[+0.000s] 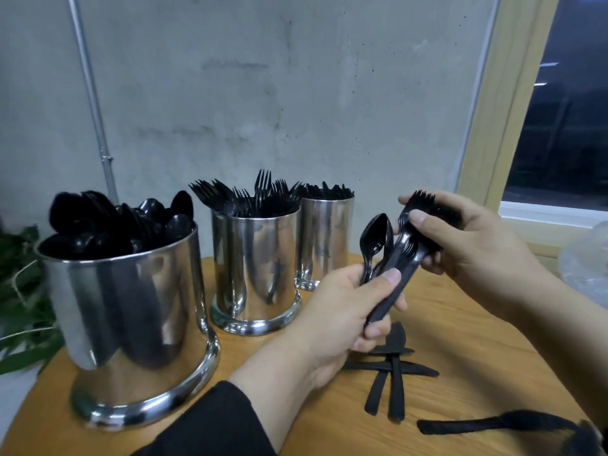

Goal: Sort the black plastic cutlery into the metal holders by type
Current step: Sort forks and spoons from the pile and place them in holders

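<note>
Wooden desk (pixel 460 324): left hand (pixel 342 311) grips spoons (pixel 375 238) and fork handles; right hand (pixel 470 245) pinches fork bundle (pixel 411 245) beside fork holder (pixel 255 268).

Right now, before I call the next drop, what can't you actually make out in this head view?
- Far right holder: contents too small and dark to tell by type.
- Bundle of forks: count unclear; both hands cover it, left hand on the handles, right hand over the tines.
- Loose cutlery on the table: upper ends hidden behind the left hand.
- Dark item at the bottom right: blurred, cut by the frame edge.
</note>
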Demonstrator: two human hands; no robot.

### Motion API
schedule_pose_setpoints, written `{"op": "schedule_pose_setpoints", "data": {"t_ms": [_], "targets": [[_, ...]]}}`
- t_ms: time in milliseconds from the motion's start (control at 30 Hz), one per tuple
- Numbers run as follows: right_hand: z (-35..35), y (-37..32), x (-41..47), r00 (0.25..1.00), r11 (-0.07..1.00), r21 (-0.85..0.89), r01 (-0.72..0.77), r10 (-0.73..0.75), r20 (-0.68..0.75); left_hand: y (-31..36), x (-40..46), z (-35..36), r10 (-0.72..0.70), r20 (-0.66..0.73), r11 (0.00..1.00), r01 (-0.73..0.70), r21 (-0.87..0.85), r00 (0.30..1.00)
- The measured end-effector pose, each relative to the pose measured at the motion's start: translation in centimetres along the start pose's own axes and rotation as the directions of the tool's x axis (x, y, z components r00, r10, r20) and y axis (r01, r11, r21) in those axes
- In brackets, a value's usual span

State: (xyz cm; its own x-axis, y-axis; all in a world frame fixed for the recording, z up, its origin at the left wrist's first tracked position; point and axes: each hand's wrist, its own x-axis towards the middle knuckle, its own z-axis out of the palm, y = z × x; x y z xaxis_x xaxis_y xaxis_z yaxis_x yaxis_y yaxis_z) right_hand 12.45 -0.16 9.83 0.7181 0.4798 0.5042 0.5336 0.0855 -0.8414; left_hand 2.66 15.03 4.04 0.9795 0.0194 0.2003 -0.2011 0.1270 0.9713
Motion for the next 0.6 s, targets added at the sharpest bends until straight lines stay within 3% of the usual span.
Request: {"op": "schedule_pose_setpoints", "data": {"t_ms": [67, 233, 333, 467, 600], "targets": [[0.8, -0.7, 0.5, 1.0, 0.995, -0.096, 0.007, -0.006, 0.002, 0.6, -0.5, -0.5, 0.014, -0.041, 0.999, -0.013, 0.03, 0.999], [4.0, -3.0, 2.2, 0.999, 0.99, -0.131, 0.046, -0.042, 0.034, 2.3, -2.3, -1.9, 0.091, -0.223, 0.994, -0.075, 0.078, 0.971], [5.7, -4.7, 3.3, 0.993, 0.98, -0.168, 0.109, -0.1, 0.062, 3.6, -3.6, -2.7, 0.143, -0.351, 0.988, -0.153, 0.0, 0.925], [6.3, -7.9, 5.5, 0.974, 0.962, -0.162, 0.221, -0.226, -0.016, 4.3, -5.3, -4.6, 0.208, -0.509, 0.976, -0.21, 0.055, 0.835], [7.6, -10.0, 8.6, 0.908, 0.893, -0.276, 0.356, -0.4, -0.122, 4.0, -6.0, -5.6, 0.18, -0.593, 0.979, -0.202, 0.03, 0.785]]}}
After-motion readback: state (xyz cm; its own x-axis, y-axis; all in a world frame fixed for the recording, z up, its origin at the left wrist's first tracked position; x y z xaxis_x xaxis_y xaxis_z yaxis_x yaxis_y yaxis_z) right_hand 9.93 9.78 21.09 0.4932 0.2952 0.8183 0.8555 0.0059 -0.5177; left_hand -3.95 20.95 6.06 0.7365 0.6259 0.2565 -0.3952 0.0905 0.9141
